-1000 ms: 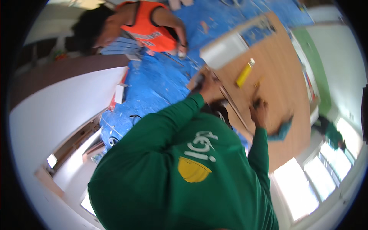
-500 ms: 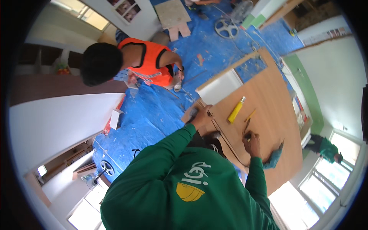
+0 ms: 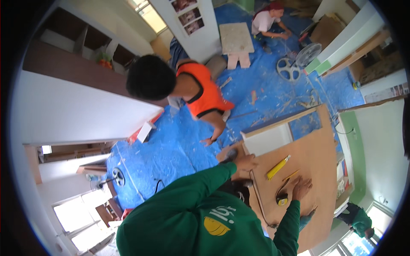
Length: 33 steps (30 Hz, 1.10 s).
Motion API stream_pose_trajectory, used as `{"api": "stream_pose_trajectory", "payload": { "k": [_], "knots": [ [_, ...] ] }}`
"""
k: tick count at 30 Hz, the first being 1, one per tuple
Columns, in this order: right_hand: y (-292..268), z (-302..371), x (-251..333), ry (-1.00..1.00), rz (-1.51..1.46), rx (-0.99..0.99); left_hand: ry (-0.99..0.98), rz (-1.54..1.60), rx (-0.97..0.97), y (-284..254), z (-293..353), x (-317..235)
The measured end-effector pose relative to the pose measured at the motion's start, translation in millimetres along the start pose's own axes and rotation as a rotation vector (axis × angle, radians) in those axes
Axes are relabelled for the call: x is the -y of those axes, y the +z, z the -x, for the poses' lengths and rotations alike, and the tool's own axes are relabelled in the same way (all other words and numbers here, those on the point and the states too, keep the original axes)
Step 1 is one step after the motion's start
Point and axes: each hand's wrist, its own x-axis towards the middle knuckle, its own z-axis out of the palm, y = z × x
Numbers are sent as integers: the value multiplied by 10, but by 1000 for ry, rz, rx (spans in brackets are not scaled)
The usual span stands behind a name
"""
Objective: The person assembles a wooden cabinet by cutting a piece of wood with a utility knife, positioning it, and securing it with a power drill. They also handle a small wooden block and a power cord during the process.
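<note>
A large wooden panel (image 3: 314, 158) lies before me. My right hand (image 3: 302, 189) is spread low over it, fingers apart and holding nothing. Right beside that hand sits a yellow-and-black tape measure (image 3: 282, 199), with a dark strip reaching up from it. My left hand (image 3: 246, 162) rests at the panel's left edge, its fingers stretched over the wood. Between the hands lie a yellow tube (image 3: 278, 167) with a pale tip and a thin yellow pencil (image 3: 291, 175). A teal power tool (image 3: 305, 219) is partly hidden by my right forearm.
A person in an orange vest (image 3: 207, 94) crouches at the left, one arm reaching over the blue sheet (image 3: 179, 145). Another person (image 3: 271, 25) squats at the far side near a fan (image 3: 308, 54). A third, in green (image 3: 362, 222), is at the right. A white panel (image 3: 269, 140) adjoins the wood.
My right hand has let go of the tape measure and opened beside it. The person in orange has stretched an arm out toward me. The whole view has shifted.
</note>
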Motion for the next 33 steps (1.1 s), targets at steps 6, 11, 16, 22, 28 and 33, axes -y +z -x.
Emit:
{"api": "stream_pose_trajectory", "payload": {
  "k": [6,11,16,22,28,33],
  "knots": [
    [53,-523,435,321,128,-89,206,127,73,211,-256,511],
    [336,-477,504,347,184,-251,-78,412,185,-135,-60,-16],
    [423,-463,449,387,340,-137,-321,433,239,-361,-64,-155],
    [333,-565,474,395,348,-210,1,-14,78,-248,41,-119],
    [198,-474,580,463,290,-151,-224,351,151,-384,37,-294],
    [332,-488,538,486,227,-143,-207,264,129,-351,66,-330]
  ]
}}
